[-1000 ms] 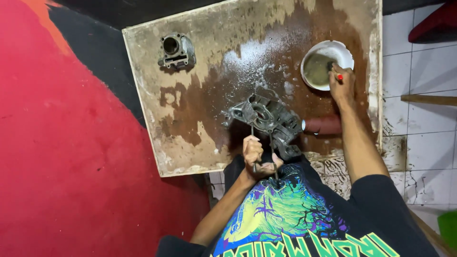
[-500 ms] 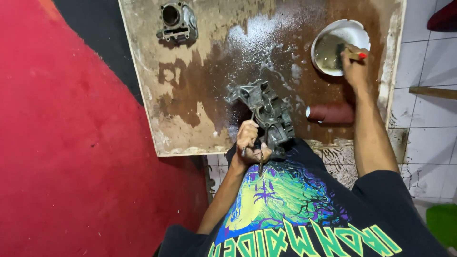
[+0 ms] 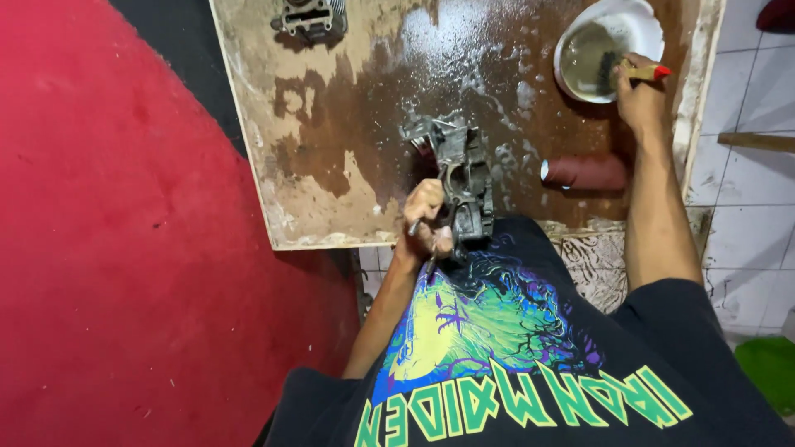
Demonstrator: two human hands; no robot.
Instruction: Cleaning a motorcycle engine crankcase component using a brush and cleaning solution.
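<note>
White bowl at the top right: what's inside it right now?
The white bowl holds murky greenish-brown liquid. The right hand dips a red-handled brush into it, with the dark bristles in the liquid. The bowl's bottom is hidden by the liquid.

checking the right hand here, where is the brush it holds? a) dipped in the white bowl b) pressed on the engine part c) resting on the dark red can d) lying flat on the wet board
a: the right hand holds the red-tipped brush with its bristles down in the murky liquid of the white bowl.
</note>
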